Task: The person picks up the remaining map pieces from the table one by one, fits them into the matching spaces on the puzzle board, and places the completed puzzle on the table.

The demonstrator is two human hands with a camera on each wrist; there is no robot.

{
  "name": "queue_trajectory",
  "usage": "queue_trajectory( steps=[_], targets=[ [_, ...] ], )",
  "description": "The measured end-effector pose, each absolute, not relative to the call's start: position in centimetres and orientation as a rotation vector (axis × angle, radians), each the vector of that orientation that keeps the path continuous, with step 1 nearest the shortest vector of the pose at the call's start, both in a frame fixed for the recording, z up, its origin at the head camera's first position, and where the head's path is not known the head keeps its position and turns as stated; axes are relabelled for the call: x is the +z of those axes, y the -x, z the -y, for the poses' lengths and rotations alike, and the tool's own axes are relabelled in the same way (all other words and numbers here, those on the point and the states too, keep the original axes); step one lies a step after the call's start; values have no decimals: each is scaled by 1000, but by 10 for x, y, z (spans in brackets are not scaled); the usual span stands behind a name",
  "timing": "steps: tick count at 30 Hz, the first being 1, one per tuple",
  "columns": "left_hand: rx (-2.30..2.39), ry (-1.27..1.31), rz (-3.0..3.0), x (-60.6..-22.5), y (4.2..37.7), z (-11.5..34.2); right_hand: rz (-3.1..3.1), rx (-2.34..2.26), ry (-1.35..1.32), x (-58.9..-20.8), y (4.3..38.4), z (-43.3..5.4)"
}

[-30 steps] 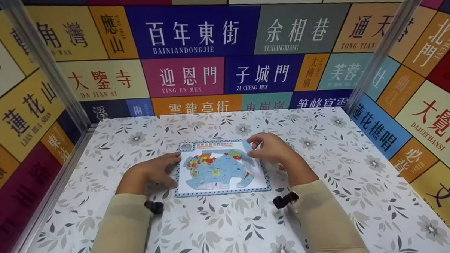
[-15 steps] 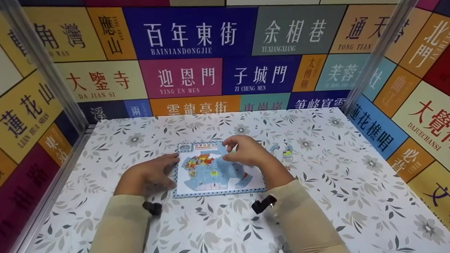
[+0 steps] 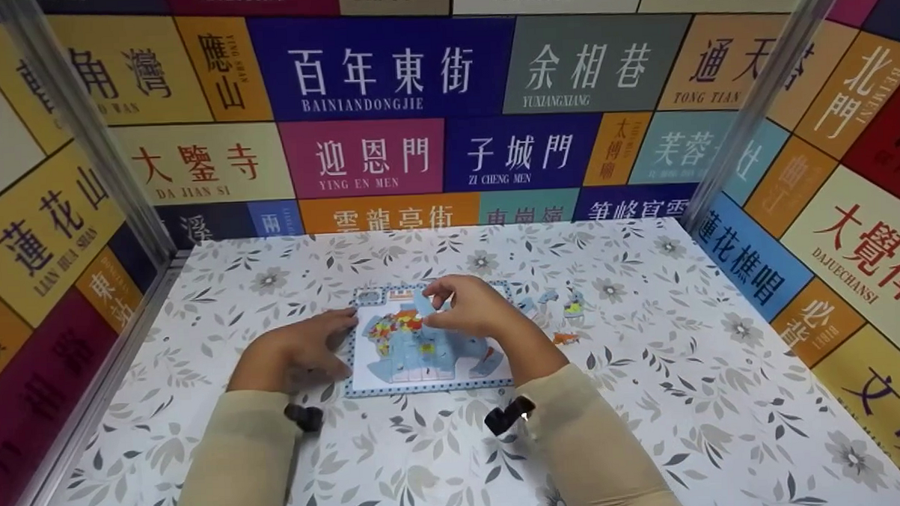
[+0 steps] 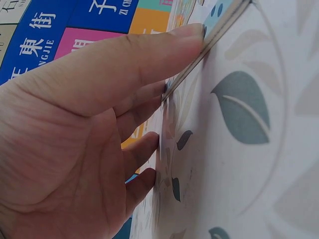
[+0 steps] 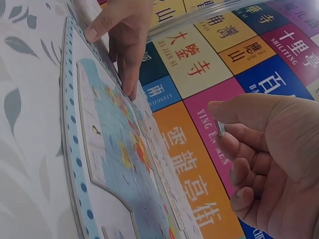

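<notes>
A world-map jigsaw puzzle board [image 3: 440,387] with a dotted blue border lies flat on the table, much of its map filled with pieces. My right hand [image 3: 467,305] is over the upper part of the map and pinches a small light-blue puzzle piece [image 3: 423,302] between thumb and forefinger. In the right wrist view the puzzle piece [image 5: 219,127] is seen nearly edge-on, held above the board. My left hand [image 3: 303,346] rests at the board's left edge with fingers loosely extended. The left wrist view has its thumb [image 4: 187,40] against the border.
Several loose puzzle pieces [image 3: 574,306] lie on the table right of the board, with an orange piece [image 3: 565,339] nearer. A flower-patterned cover [image 3: 420,464] spans the table. Panels with large lettering [image 3: 384,68] enclose the back and sides.
My right hand has moved left from the board's upper right corner, carrying the light-blue puzzle piece over the map. This uncovers the loose pieces on the right. My left hand has stayed at the left edge.
</notes>
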State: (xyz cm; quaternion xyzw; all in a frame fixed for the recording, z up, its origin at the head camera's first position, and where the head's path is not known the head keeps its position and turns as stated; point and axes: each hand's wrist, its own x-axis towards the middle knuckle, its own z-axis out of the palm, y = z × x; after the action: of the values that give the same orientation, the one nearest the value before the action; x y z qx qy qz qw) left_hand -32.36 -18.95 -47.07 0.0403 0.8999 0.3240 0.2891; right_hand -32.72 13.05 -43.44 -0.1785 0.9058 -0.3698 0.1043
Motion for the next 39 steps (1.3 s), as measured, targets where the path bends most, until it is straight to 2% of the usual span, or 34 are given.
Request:
queue_trajectory(
  steps=[8,24,39],
  targets=[
    [865,-75,-2400,-471,323,188,-2676,-1066,553,-436,326,-115],
    [826,-182,-2436,-471,324,191,-2677,-1096,664,-439,321,-79],
    [738,-268,-2466,-474,330,195,-2623,-1140,660,-446,316,-50]
  ],
)
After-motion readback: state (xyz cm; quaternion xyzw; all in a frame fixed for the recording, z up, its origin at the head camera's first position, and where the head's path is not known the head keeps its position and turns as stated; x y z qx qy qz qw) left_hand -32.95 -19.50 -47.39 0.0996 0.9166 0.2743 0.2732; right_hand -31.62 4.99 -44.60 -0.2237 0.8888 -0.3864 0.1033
